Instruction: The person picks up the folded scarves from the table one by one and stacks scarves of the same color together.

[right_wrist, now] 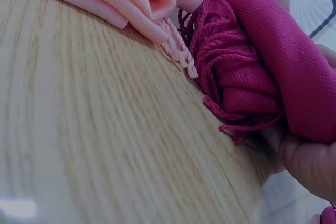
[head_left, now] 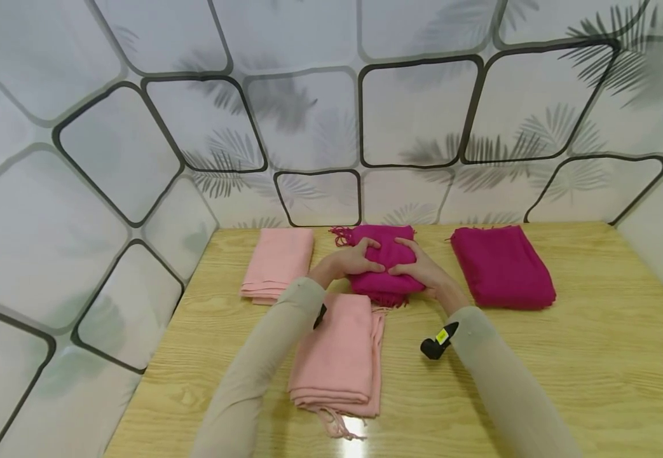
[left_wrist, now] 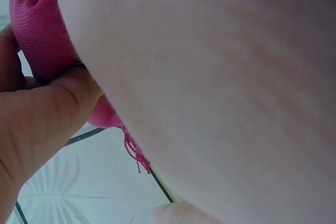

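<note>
From my remote head view, I see the left hand (head_left: 351, 261) and right hand (head_left: 426, 268) both grasping a folded magenta fringed scarf (head_left: 393, 256) just below frame centre, beyond a folded pink fringed scarf (head_left: 335, 346) on the worktop (head_left: 417, 407).

matt, visibly woven magenta cloth (head_left: 388, 252), finely woven matt pink cloth (head_left: 335, 350), glossy wood-grain tabletop (head_left: 606, 356), matt fabric sleeve (head_left: 505, 375)

A leaf-printed backdrop (head_left: 320, 117) with dark rounded outlines stands behind a wood-grain table (head_left: 414, 401).
</note>
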`<state>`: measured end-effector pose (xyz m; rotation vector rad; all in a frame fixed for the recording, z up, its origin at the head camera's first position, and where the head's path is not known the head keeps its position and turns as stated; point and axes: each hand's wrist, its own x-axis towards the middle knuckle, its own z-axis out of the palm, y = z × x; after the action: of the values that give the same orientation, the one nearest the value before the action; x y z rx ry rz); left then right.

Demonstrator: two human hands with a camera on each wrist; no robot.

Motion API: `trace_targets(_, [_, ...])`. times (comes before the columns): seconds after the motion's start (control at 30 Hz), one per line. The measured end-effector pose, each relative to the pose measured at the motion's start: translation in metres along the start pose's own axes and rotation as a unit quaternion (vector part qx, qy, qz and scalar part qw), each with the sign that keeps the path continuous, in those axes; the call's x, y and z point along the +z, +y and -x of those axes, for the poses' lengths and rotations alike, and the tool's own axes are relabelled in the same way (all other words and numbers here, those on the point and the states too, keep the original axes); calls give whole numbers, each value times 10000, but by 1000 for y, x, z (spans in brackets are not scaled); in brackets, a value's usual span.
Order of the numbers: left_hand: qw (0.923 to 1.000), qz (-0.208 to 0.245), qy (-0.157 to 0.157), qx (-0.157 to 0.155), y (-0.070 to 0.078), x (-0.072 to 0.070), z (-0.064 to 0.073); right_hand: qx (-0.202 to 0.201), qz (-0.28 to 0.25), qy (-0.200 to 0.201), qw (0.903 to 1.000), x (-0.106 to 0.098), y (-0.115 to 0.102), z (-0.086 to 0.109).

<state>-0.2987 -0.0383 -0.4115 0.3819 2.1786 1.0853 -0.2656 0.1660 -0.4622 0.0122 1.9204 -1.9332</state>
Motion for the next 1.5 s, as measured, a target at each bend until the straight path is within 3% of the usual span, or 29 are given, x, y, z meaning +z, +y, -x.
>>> trace_targets(0.17, [10000, -15, 47, 33, 1, 2, -1, -56, -65, -5, 10000, -1, -1, 1])
trace_targets(0.3, [9997, 256, -26, 59, 2, 6, -4, -33, 0, 56, 10000, -7, -1, 3])
trace_targets(0.43, [9959, 882, -174, 78, 2, 11, -10, 9, 271, 171, 9995, -16, -1, 6])
trace_targets(0.57, [9839, 1750, -354, -12, 1, 14, -14, -22, 638, 281, 9976, -23, 2, 9])
trace_targets(0.67, [9757, 2139, -449, -124, 2, 14, -14, -49, 704, 253, 9972, -25, 6, 10])
trace_targets(1.03, [9739, 2148, -664, -315, 13, 17, -21, -23, 381, 254, 9989, -33, 6, 17])
trace_targets(1.33, [9716, 2273, -564, -324, 15, 21, -27, -76, 186, 134, 9997, -41, 5, 15])
trace_targets(1.5, [9716, 2296, -471, -327, 13, 22, -26, -75, 441, 138, 9989, -42, 5, 14])
